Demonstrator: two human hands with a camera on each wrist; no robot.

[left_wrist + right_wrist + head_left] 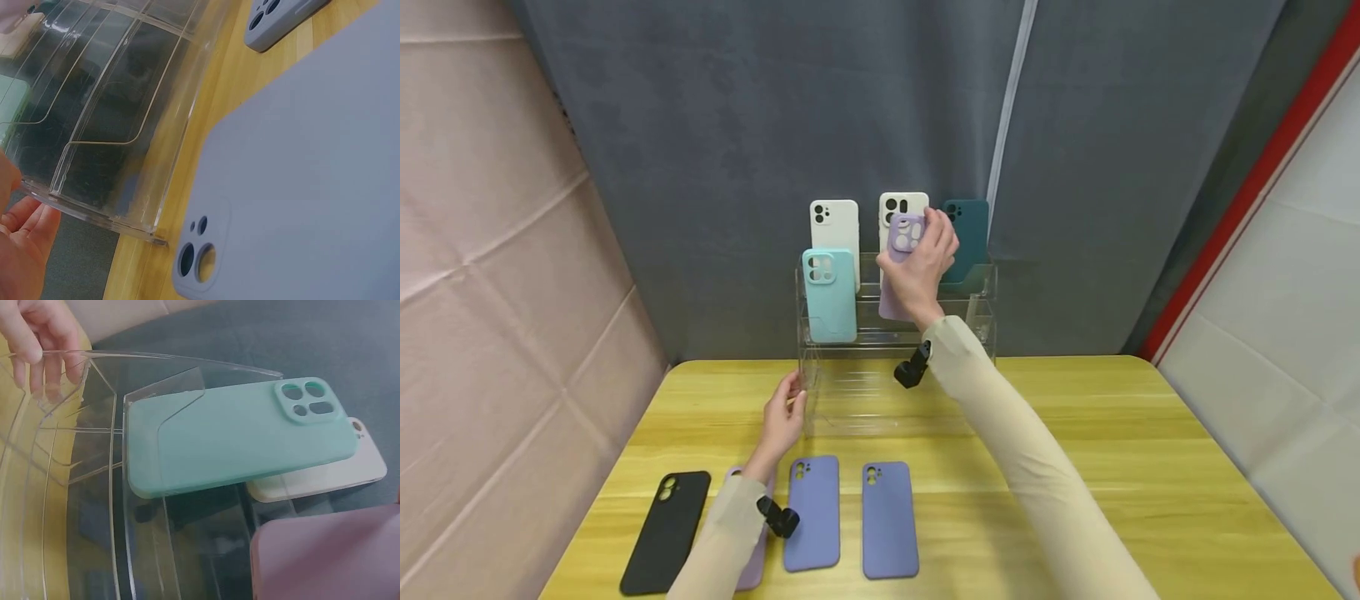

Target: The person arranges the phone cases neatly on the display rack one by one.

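A clear acrylic tiered display rack [887,400] stands at the back of the table. My right hand [922,265] holds a light purple phone case [893,303] upright at the rack's middle tier; its lower end shows as pink-purple in the right wrist view. Whether that end touches the rack, I cannot tell. Down at the rack's left side panel, my left hand [784,421] pinches the edge, thumb and fingers on opposite faces. A turquoise case [832,310] leans in the middle tier at left. Behind it are a white case [835,223], another white case [913,202] and a dark teal case [972,233].
On the wooden table [1060,408] lie a black case [666,533], a purple case [754,571] partly under my left forearm, and two blue-violet cases, one left [814,517] and one right [890,523]. A grey curtain [737,125] hangs behind the rack.
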